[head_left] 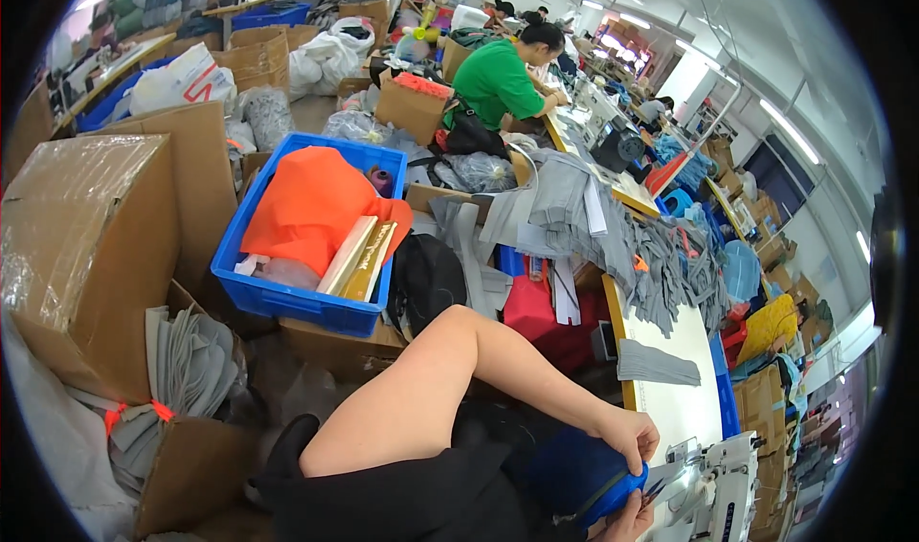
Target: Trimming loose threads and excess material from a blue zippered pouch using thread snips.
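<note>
One left hand [627,437] and one right hand [630,520] are at one blue fabric piece [574,472]. Beside the right hand is one white sewing machine [732,489]; just beyond the left hand, one flat grey fabric stack [659,363].

wears blk short-slv top [402,494], l arm [459,350] & l hand [624,435] bare.

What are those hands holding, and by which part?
The left hand pinches the blue fabric item by its edge nearest the sewing machine. The right hand is at that edge too; its grip is unclear.
</note>
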### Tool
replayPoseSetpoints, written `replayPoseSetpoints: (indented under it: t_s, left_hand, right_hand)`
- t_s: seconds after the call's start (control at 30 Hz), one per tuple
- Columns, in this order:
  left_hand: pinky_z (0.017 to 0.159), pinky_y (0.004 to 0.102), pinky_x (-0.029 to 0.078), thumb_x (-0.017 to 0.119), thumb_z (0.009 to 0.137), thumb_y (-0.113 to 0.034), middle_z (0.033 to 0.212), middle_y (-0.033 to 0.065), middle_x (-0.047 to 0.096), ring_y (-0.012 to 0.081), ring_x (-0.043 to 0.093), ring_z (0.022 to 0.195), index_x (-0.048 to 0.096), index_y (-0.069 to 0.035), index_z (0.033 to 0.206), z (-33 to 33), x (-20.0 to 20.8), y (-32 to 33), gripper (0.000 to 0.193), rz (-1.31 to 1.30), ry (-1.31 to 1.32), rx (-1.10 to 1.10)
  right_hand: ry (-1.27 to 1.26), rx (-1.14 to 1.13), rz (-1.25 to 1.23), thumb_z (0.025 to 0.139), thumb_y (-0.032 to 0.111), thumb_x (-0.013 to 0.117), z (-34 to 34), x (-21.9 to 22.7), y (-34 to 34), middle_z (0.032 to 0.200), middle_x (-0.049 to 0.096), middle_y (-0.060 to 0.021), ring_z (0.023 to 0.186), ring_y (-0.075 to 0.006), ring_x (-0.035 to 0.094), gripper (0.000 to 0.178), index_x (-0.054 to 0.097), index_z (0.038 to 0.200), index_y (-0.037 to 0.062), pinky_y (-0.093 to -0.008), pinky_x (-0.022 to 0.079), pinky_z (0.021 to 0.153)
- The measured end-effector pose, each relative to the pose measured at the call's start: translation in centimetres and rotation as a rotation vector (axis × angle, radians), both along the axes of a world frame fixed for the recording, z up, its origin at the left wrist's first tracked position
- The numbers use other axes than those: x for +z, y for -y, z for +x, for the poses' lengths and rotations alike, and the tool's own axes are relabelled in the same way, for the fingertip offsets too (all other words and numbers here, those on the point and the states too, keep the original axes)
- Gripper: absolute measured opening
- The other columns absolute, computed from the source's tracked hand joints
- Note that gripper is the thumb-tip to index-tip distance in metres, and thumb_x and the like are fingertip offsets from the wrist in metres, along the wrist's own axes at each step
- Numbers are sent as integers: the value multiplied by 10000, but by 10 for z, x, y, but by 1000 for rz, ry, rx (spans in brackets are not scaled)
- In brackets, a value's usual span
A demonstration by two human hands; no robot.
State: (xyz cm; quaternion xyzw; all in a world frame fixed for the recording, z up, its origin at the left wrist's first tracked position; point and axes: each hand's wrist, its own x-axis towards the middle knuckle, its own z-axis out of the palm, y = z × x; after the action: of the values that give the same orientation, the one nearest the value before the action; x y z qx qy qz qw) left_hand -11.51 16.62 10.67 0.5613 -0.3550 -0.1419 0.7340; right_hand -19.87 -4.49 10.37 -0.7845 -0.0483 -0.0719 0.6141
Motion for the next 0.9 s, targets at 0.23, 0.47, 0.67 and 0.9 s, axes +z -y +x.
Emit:
replayPoseSetpoints:
  t_s: [0.23, 0.47, 0.67, 0.9]
  left_hand:
    - [606, 283, 470, 752, 652, -46, 731, 76, 637, 139, 591, 669, 605, -9, 794, -3, -8, 6, 208, 113, 206, 334]
    - [649, 293, 505, 705, 691, -82, 744, 80, 667, 164, 640, 703, 656, -3, 811, -25, 9, 13, 152, -21, 305, 298]
    - [752, 294, 529, 733, 801, -205, 839, 101, 712, 135, 666, 787, 717, -10, 908, -28, 31, -28, 224, 123, 384, 383]
    - [816, 238, 517, 767, 809, -56, 918, 34, 690, 76, 640, 876, 670, 1, 997, -37, 52, -25, 219, 195, 205, 238]
  right_hand:
    - [444, -110, -352, 932, 229, 647, -31, 18, -47, 665, 566, -110, 607, -170, 459, 311, 599, 818, -56, -348, 426, 566]
    - [528, -280, -460, 929, 274, 634, -41, 14, -24, 618, 555, -206, 545, -277, 419, 346, 603, 745, -18, -438, 415, 561]
    - [250, -63, -17, 956, 82, 600, -16, 28, -29, 731, 539, 31, 654, -30, 450, 110, 600, 875, 8, -197, 375, 578]
    - [304, -61, -2, 884, 104, 717, -23, 21, -22, 633, 492, 86, 568, 5, 372, 126, 646, 839, 10, -181, 287, 499]
